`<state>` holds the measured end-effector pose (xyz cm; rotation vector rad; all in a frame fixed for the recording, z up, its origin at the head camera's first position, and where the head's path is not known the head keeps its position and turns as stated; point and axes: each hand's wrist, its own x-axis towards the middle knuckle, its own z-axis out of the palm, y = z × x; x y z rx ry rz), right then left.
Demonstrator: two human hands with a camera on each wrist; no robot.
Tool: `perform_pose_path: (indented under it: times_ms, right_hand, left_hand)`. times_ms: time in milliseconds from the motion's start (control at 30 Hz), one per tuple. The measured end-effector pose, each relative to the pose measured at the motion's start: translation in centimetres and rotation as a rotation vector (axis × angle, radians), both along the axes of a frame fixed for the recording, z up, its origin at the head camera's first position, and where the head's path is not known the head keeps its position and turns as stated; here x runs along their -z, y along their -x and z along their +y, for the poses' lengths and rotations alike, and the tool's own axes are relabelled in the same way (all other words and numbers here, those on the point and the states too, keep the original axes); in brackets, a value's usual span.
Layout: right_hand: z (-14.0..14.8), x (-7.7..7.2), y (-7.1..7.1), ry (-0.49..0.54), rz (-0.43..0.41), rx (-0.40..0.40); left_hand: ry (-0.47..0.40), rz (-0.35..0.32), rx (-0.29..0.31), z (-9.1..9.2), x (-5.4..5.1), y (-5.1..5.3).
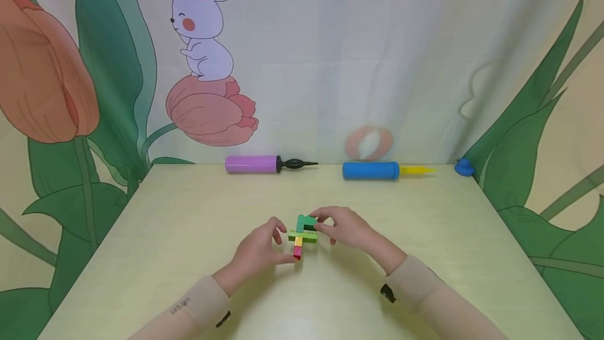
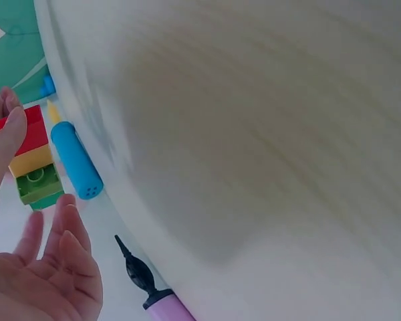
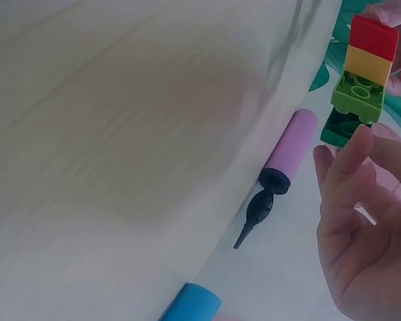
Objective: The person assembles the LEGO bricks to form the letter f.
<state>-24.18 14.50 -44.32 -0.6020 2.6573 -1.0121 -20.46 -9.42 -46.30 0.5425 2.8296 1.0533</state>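
A small model of toy building bricks [image 1: 302, 236] is between my hands, with red, yellow, light green and dark green pieces joined together. My right hand [image 1: 346, 227] pinches the dark green brick [image 1: 306, 220] at the far end between thumb and finger. My left hand [image 1: 255, 248] touches the red brick [image 1: 297, 251] at the near end with its straight thumb. Its other fingers are loosely bent, beside the light green brick [image 1: 309, 237]. Hollow undersides of the green bricks [image 3: 357, 97] show in the right wrist view.
Along the back edge of the pale table [image 1: 189, 214] lie a purple hand pump [image 1: 252, 164] with a black nozzle and a blue hand pump [image 1: 370, 171] with a yellow nozzle. A small blue object [image 1: 464, 167] is at the back right corner. A printed curtain [image 1: 302, 67] hangs behind.
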Motion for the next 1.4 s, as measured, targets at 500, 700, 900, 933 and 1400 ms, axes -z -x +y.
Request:
perform_pose_path:
  times_ms: [500, 700, 900, 933, 1400]
  right_hand:
    - [-0.6, 1.0, 0.4, -0.076, -0.015, -0.002]
    - [-0.6, 1.4, 0.4, -0.063, -0.012, 0.003]
    - [-0.8, 2.0, 0.5, -0.075, -0.023, 0.011]
    - [-0.8, 2.0, 0.6, -0.08, -0.025, 0.013]
    - [-1.3, 2.0, 0.6, -0.118, -0.07, 0.025]
  left_hand:
    - [0.066, -0.018, 0.005, 0.5, 1.1, -0.1]
    - [0.073, -0.035, -0.011, 0.4, 1.4, 0.1]
    - [0.086, -0.035, -0.01, 0.5, 1.9, 0.1]
    - [0.089, -0.035, -0.011, 0.5, 2.0, 0.1]
    - [0.121, -0.055, -0.066, 0.6, 2.0, 0.3]
